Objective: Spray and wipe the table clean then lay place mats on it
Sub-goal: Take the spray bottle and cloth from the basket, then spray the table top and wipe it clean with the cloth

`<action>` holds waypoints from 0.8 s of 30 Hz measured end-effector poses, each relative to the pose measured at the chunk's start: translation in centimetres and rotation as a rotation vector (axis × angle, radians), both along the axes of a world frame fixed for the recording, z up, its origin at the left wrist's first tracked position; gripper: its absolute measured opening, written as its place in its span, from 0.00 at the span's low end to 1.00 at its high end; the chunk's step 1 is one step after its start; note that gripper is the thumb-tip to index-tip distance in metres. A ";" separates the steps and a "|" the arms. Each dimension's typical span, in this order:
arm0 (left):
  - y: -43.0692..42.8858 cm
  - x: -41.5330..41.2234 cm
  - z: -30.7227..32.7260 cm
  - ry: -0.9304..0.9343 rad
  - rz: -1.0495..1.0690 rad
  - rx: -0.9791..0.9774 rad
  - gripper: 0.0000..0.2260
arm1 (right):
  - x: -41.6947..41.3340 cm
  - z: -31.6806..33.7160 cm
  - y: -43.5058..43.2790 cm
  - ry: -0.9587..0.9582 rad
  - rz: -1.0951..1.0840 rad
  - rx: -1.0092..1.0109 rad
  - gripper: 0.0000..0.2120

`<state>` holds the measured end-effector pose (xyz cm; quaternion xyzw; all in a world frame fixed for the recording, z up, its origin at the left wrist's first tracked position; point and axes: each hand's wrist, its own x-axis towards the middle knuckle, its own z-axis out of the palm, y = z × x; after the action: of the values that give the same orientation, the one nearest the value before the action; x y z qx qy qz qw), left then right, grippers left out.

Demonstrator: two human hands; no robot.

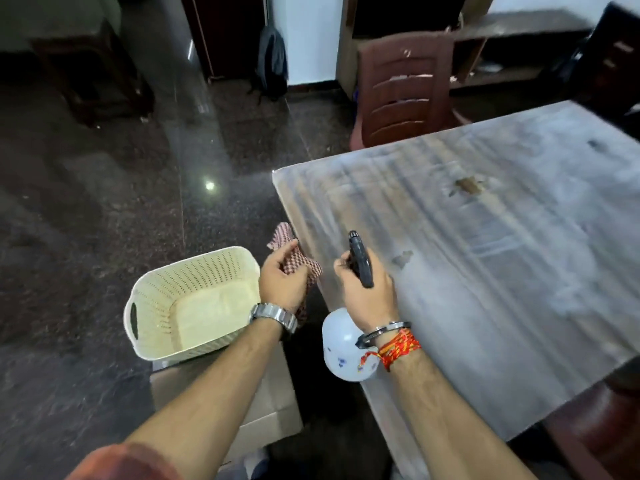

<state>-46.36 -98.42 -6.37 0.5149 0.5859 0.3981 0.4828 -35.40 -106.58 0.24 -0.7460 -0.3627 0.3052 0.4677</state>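
My right hand (367, 289) grips the black trigger head of a spray bottle (343, 348), whose white body hangs below my wrist at the table's near-left edge. The nozzle points out over the table (502, 244), a pale streaked top with brown spots (467, 187). My left hand (282, 278) holds a red-and-white checked cloth (298, 261) bunched up just left of the table's edge. No place mats are in view.
A cream perforated basket (156, 317) sits empty on a cardboard box (263, 410) left of the table. A brown plastic chair (405, 88) stands at the far side, dark wooden chairs at the right. Polished dark floor spreads to the left.
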 end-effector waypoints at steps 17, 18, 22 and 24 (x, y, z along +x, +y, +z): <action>-15.0 14.9 0.3 0.443 -0.238 -0.106 0.35 | 23.2 -0.3 -8.8 -0.016 -0.164 -0.232 0.05; -14.9 14.8 0.3 0.461 -0.257 -0.107 0.36 | 23.4 -0.4 -8.6 -0.020 -0.175 -0.223 0.05; -14.5 14.8 0.6 0.508 -0.291 -0.139 0.38 | 23.1 -0.2 -8.0 0.008 -0.086 -0.137 0.03; -14.3 15.1 0.5 0.516 -0.295 -0.149 0.36 | 22.5 0.0 -7.3 0.007 -0.035 -0.129 0.03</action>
<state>-31.22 -112.73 -5.89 0.6416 0.6358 0.1359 0.4070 -12.91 -113.84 0.26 -0.7798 -0.3277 0.3222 0.4250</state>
